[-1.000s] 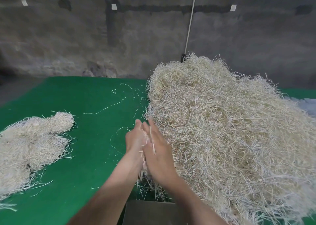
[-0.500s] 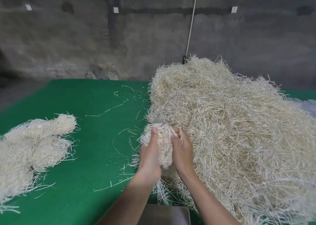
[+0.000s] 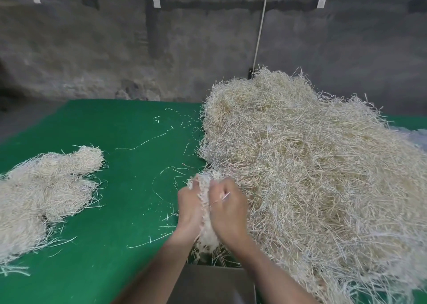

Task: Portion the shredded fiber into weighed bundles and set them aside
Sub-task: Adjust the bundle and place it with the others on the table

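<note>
on my feed: both hands work at the near-left edge of the big pile (image 3: 312, 176) of shredded fiber, which covers the right half of the green table cover (image 3: 129, 246). l hand (image 3: 190, 207) and r hand (image 3: 227, 207) are pressed close together w/ a clump of fiber (image 3: 205, 231) between them. the fingers of both hands curl round it and grasp it from either side. the clump sticks up past the knuckles and hangs down btwn the wrists, just above a grey metal pan (image 3: 212, 283) at the bottom of frame, which the forearms partly hide. i can't tell if the pan is a scale. one pale strand lies across the back of the r hand. portioned bundles (image 3: 46, 188) lie well apart at far left on the cover: pale, matted lumps touching one another. loose strands (image 3: 147, 140) are scattered over the bare green btwn the bundles and the pile. behind the table stands a stained concrete wall (image 3: 92, 49), w/ a white cord (image 3: 261, 26) running down it to the back of the pile.
</note>
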A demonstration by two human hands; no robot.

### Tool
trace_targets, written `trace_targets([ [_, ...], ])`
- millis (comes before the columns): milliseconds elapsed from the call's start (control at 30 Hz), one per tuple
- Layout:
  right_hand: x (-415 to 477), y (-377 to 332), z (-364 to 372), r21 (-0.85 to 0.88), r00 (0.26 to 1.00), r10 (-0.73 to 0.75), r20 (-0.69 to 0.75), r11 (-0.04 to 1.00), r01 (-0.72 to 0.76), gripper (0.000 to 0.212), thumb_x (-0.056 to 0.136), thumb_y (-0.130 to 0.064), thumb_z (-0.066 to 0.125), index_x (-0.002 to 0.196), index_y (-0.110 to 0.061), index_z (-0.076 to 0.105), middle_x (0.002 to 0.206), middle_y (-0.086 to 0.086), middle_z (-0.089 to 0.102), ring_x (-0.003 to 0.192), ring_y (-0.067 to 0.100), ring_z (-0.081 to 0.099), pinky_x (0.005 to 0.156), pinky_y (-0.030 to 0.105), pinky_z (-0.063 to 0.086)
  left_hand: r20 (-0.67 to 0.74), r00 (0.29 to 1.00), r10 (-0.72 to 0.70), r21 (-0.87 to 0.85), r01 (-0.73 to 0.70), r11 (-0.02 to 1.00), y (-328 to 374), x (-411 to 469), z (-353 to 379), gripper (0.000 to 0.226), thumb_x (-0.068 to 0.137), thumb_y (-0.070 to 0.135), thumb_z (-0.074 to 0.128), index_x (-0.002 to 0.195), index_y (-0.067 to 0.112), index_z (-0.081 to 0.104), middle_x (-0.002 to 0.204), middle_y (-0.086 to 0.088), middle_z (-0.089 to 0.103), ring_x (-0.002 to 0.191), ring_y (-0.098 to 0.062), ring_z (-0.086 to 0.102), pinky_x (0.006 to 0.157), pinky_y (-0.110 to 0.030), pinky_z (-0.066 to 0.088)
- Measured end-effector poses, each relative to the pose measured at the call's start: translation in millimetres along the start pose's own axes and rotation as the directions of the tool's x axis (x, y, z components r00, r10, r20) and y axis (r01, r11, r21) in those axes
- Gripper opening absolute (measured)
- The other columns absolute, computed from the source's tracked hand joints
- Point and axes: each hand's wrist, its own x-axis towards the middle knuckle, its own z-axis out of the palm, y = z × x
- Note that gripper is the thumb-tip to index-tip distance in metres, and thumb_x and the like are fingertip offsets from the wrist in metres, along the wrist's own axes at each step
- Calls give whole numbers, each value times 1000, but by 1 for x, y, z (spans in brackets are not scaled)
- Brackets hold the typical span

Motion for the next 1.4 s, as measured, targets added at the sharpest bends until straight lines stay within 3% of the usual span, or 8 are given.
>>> trace_targets([
  [133,26,9,-16,134,983,19,180,990,-43,54,92,-58,40,141,-46,22,150,-15,25,135,-1,24,107,27,23,7,997,80,-94,-79,992,0,6,2,43,98,11,44,140,18,38,126,11,42,60,29,46,51,4,33],
  [300,12,13,-5,369,925,143,353,887,-278,25,92,-50,46,112,-46,62,127,-14,59,119,6,54,98,33,47,138,987,-79,-256,113,960,25,15,-10,70,81,42,67,136,13,36,133,-17,50,115,-32,56,97,-44,44],
  [500,33,21,-13,458,927,373,-29,829,-319,24,99,-38,40,122,-36,47,125,-17,43,115,5,43,100,29,35,161,986,-41,-312,90,946,-9,-26,-12,92,67,76,47,145,29,33,148,3,37,138,-20,32,110,-52,29],
  [633,-7,16,4,338,971,203,122,912,-234,14,94,-51,44,89,-42,54,83,-22,59,76,-3,57,67,19,46,38,990,-137,-272,142,952,-6,-8,-2,48,89,59,45,99,13,57,77,2,61,61,-8,63,50,-26,46],
  [800,-6,22,0,201,973,80,217,972,-125,23,96,-32,45,74,-36,52,62,-13,54,53,-2,44,51,16,35,-111,994,-9,-49,4,999,-10,7,-2,47,97,48,37,108,8,58,72,-4,53,65,-16,52,58,-28,40],
  [1033,-12,29,-17,135,844,79,531,975,-176,37,92,-38,52,122,-53,37,118,-32,39,80,-14,55,63,6,44,-251,958,-138,-134,107,985,11,31,-28,46,94,52,43,112,11,52,89,-1,51,75,-17,47,96,-43,38],
  [1233,-19,29,-22,272,831,80,551,924,-269,104,64,-62,74,135,-67,-2,126,-60,-2,133,-4,16,103,24,29,-215,929,-302,-217,256,942,1,30,-37,35,98,40,44,115,10,53,85,0,55,65,-21,54,52,-26,40],
  [1400,10,4,6,506,788,479,387,604,-616,40,79,-53,58,110,-28,56,119,10,65,98,18,66,75,31,55,58,998,8,121,-15,993,-2,8,-17,33,96,30,52,81,2,63,60,-8,53,47,-18,46,47,-25,36],
])
